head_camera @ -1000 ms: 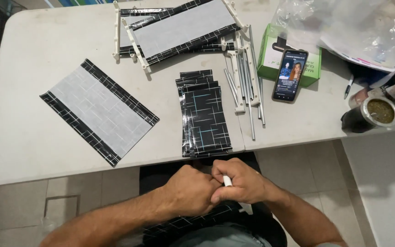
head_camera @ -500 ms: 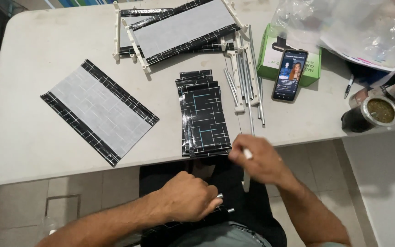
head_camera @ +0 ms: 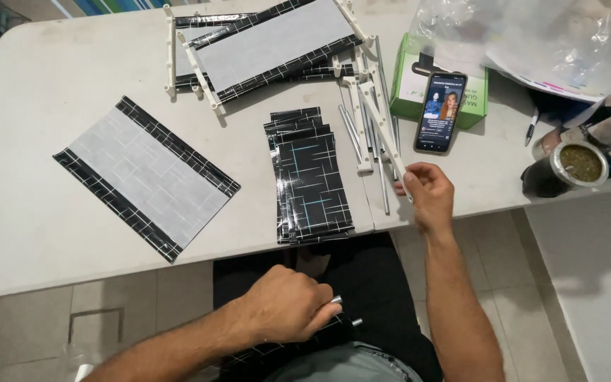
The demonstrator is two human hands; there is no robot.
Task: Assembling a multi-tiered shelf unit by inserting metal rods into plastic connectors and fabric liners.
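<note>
At the worktop's near edge, right of centre: white plastic rail (head_camera: 383, 141), long and notched, lying aslant among the metal rods (head_camera: 369, 134). Its near end sits at the right hand (head_camera: 427, 192), whose fingers (head_camera: 410, 175) are pinched on or just at the rail's tip; whether the grip has fully closed cannot be told.

Below the edge, over the lap: left hand (head_camera: 286, 304), fingers curled shut around a bundle of black patterned fabric (head_camera: 284, 346) with two metal rod tips (head_camera: 335, 300) poking out to the right.

Handling note, as a judgement: the rail is thin and long, so it is best lifted by its end and drawn straight along its own length, clear of the rods lying touching it, which would roll or scatter if dragged sideways. The lap bundle wants a steady hold so its rod tips stay level and exposed for the rail's sockets.

Around these:
- Stack of black line-patterned panels (head_camera: 311, 184), just left of the rods, overhanging the near edge slightly.
- Grey panel with black borders (head_camera: 143, 177), flat, well to the left.
- Part-built frame (head_camera: 263, 49), white rails carrying a grey panel, at the far side.
- Phone (head_camera: 441, 113), screen lit, propped against a green box (head_camera: 419, 85), just beyond the right hand.
- Clear plastic bag (head_camera: 532, 35), far right.
- Round cup of green herb (head_camera: 578, 163), right edge, well apart from the rail.
- Pen (head_camera: 532, 127), beside the cup.
</note>
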